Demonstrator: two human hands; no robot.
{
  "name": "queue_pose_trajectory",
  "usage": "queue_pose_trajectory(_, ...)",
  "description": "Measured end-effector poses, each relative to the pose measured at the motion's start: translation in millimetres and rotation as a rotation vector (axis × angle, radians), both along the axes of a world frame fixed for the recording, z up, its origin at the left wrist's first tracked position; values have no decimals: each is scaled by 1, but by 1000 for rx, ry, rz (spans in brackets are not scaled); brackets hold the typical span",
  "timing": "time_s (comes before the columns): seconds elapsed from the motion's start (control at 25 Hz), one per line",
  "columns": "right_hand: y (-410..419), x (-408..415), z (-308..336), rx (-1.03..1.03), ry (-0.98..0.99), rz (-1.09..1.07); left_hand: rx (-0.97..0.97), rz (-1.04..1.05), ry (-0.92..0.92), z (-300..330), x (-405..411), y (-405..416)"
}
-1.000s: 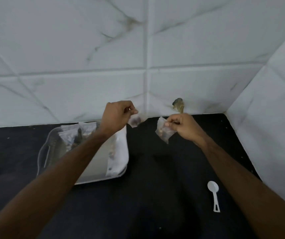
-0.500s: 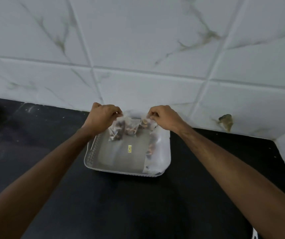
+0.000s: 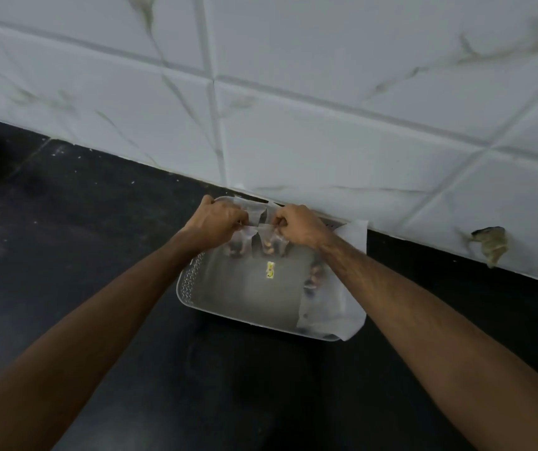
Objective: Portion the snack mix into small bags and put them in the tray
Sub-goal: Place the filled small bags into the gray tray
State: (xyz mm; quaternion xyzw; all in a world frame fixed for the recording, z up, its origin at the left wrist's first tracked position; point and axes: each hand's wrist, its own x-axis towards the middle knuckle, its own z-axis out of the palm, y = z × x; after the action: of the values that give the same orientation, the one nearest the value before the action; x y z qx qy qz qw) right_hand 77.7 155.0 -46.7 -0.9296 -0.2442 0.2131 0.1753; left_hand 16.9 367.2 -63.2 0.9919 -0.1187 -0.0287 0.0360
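The left hand [image 3: 217,222] pinches one small bag [image 3: 243,239] of snack mix and the right hand [image 3: 300,224] pinches another bag [image 3: 272,242]. Both bags hang side by side over the far end of the clear tray [image 3: 192,288] on the black tabletop [image 3: 82,255].

Pretty clearly a home kitchen: a black stone tabletop [image 3: 82,255] is backed by white marble-look wall tiles [image 3: 326,92], with a plastic tray [image 3: 192,288] set against them.
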Motion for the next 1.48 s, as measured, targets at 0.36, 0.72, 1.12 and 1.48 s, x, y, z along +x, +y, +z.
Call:
queue_pose_trajectory(0.36,-6,5,-11,-81,-182,-72,-73,41,-2,-9,6,-3)
queue_pose_trajectory(0.72,-8,7,-17,61,-243,-121,-89,68,16,-7,-4,-8)
queue_pose_trajectory(1.12,-66,-28,14,302,-316,-270,-252,180,-103,1,-29,-15)
queue_pose_trajectory(1.48,-174,-110,-9,572,502,-1035,-1206,930,158,-23,-87,22)
